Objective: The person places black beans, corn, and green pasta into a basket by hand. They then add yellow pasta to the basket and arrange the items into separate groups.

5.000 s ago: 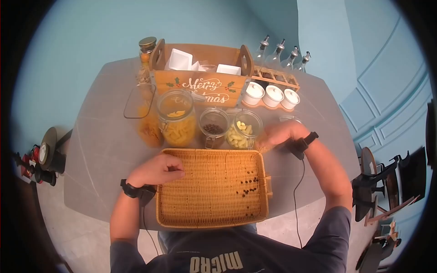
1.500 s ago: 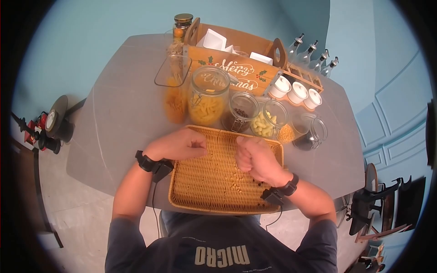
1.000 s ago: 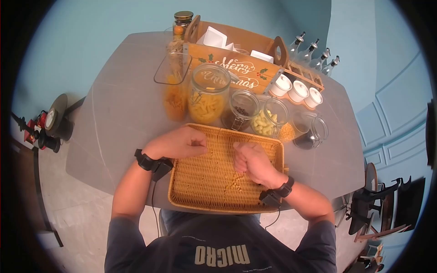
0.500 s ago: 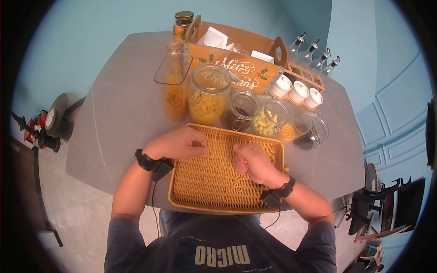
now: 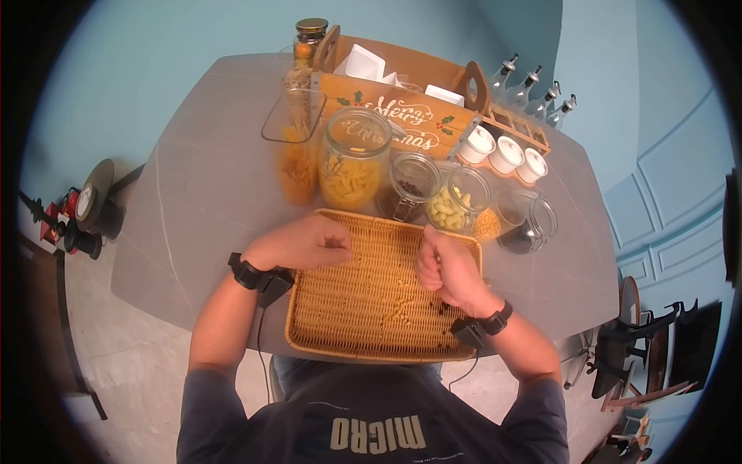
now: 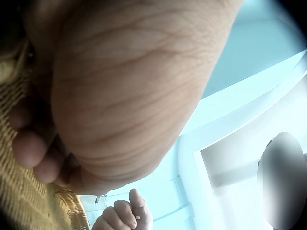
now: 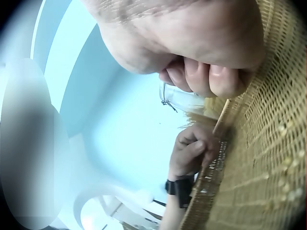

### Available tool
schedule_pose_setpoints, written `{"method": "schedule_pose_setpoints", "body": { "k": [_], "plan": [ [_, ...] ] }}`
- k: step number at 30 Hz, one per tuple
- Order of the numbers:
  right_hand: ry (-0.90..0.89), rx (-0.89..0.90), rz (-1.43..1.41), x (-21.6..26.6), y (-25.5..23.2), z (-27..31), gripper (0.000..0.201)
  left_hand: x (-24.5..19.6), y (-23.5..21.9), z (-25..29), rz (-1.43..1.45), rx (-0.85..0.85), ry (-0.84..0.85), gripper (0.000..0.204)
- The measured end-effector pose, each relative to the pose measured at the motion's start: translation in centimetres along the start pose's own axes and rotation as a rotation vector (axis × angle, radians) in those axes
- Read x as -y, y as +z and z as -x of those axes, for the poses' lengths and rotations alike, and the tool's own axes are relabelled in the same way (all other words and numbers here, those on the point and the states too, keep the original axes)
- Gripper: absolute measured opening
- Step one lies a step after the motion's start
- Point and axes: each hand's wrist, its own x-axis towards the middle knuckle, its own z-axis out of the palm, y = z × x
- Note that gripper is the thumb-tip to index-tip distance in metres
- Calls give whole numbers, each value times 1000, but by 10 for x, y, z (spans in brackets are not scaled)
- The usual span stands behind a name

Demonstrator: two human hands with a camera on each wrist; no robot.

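Note:
My left hand [image 5: 303, 242] rests at the upper left of the wicker basket [image 5: 348, 317], its fingers loosely curled and holding nothing that shows. Above the basket's right part is my right hand [image 5: 450, 267], its fingers curled in. In the left wrist view a small pale kernel [image 6: 137, 217] shows between the thumb and fingers of that right hand [image 6: 125, 212]. Yellow kernels [image 5: 398, 312] lie scattered on the basket floor, with dark beans [image 5: 442, 308] near the right wrist. The right wrist view has the kernels [image 7: 288, 165] below the curled right hand [image 7: 201, 52].
Behind the basket stand a large pasta jar [image 5: 354, 166], a dark bean jar [image 5: 411, 189], a pale pasta jar [image 5: 456, 205], yellow kernels [image 5: 487, 224] in a jar and a tilted jar [image 5: 527, 232]. Farther back are a wooden crate [image 5: 394, 108], white pots [image 5: 506, 156] and bottles [image 5: 533, 97].
Since the first frame, my right hand has come from beside the jars to over the basket, and yellow kernels now lie there. In the last half second it moved right. My left hand stayed put.

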Motion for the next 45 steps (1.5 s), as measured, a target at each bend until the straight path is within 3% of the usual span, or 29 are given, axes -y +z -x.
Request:
{"method": "schedule_pose_setpoints", "body": {
  "k": [1, 4, 7, 10, 19, 22, 25, 27, 28, 33, 36, 39, 42, 45],
  "plan": [
    [-10, -1, 85, -2, -5, -2, 59, 1, 0, 0, 3, -1, 5, 17],
    [-92, 0, 992, -10, -10, -2, 58, 1, 0, 0, 0, -2, 14, 17],
    [-152, 142, 1329, -19, 0, 1, 55, -2, -1, 0, -6, -2, 15, 17],
    [-216, 100, 1322, -37, 0, -5, 54, -1, 0, 0, 3, 2, 10, 18],
    [-31, 3, 1182, -9, -2, -7, 56, -1, -1, 0, 6, 11, 11, 18],
    [-60, -12, 951, 18, -10, 4, 56, -1, -1, 0, 0, 8, -4, 18],
    [-5, -23, 392, 57, -34, 20, 52, 0, -1, 1, -27, 6, 7, 18],
    [-107, -62, 212, 72, -67, 22, 47, 1, -2, 0, -34, 10, 1, 18],
    [-199, -265, 128, 99, -75, 26, 47, -2, -2, -2, -33, 13, -7, 18],
    [-422, -538, 406, 125, -118, 9, 53, -2, -2, 1, -37, 10, -19, 20],
    [-482, -677, 833, 108, -141, -17, 56, -3, -1, 0, -40, 8, -25, 23],
    [-539, -672, 915, 96, -142, -16, 57, -3, -2, 1, -38, 9, -7, 22],
    [-462, -657, 916, 97, -125, 4, 49, -5, -2, 1, -22, 13, -38, 21],
    [-547, -677, 1161, 89, -103, 23, 31, -3, -2, 0, -7, 20, -28, 21]
  ]
}}
